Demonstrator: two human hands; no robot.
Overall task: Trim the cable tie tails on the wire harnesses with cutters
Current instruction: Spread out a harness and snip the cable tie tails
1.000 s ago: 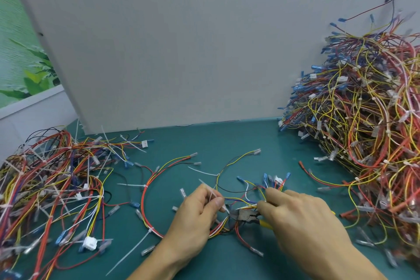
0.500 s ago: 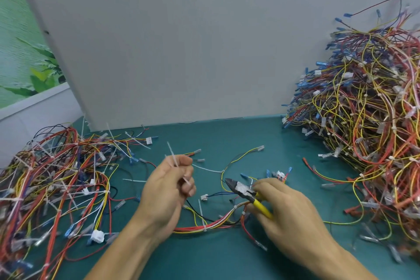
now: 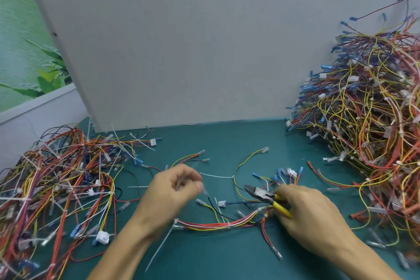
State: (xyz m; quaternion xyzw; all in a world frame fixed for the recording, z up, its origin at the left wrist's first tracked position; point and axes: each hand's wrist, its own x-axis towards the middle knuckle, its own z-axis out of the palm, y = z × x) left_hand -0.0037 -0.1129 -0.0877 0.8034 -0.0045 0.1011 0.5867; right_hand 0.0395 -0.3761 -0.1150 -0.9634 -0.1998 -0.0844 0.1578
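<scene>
My left hand (image 3: pixel 175 191) hovers above the bench (image 3: pixel 227 143), palm down and fingers curled in, smeared by motion; a pale streak crosses the fingertips, and I cannot tell whether they pinch anything. My right hand (image 3: pixel 311 213) sits lower right, wrapped round the yellow handles of the cutters (image 3: pixel 263 195), whose dark nose points left towards the other hand, with the jaws close together. Between the two hands the harness (image 3: pixel 216 225) lies flat on the bench: a bundle of red, white and yellow wires bound by small white ties, with loose branches fanning up to clear and blue terminals. One long white tie tail (image 3: pixel 159 250) juts from its left end down towards me, uncut. The left pile (image 3: pixel 56 188) of harnesses, bristling with long tails, spreads over that side of the bench; the right pile (image 3: pixel 363 132) stands far taller against a grey board (image 3: pixel 181 41).
</scene>
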